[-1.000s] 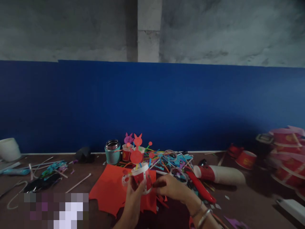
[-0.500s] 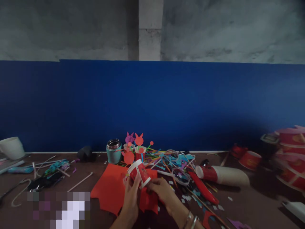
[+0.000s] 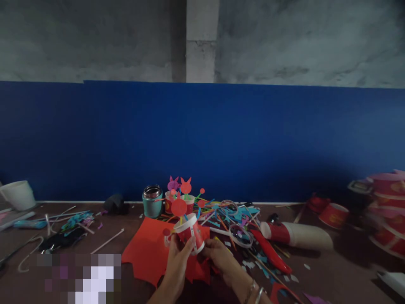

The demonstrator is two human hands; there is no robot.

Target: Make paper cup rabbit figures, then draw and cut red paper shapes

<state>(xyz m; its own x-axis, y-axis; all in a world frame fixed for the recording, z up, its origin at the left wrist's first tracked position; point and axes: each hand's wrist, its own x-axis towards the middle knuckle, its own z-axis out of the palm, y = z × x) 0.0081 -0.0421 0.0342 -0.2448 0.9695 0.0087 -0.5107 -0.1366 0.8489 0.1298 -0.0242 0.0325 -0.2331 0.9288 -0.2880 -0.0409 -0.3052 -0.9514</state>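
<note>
My left hand [image 3: 177, 261] is wrapped round a red-and-white paper cup [image 3: 190, 233], its thumb across the front. The cup tilts slightly, open end up. A red paper cutout with pointed ears [image 3: 179, 207] stands above its rim on a thin stem. Small red discs show either side of the cup, the right one on a blue stem. My right hand [image 3: 220, 253] is closed at the cup's lower right, fingertips hidden by the cup. Beneath both hands lies a red paper sheet [image 3: 147, 249]. Two similar cups with a purple figure [image 3: 173, 184] and a red figure [image 3: 186, 185] stand behind.
A teal thermos [image 3: 152, 202] stands behind the sheet. To the right are a tape roll [image 3: 240, 235], red-handled tool [image 3: 272, 252], coloured sticks, paper scraps and a lying stack of cups [image 3: 308, 235]. More red cups [image 3: 390, 211] stand at far right, a white cup [image 3: 19, 195] at far left.
The cup has become more upright and shifted slightly right. The eared cutout stands higher above the rim, with its stem now showing. My right hand stays by the cup's base.
</note>
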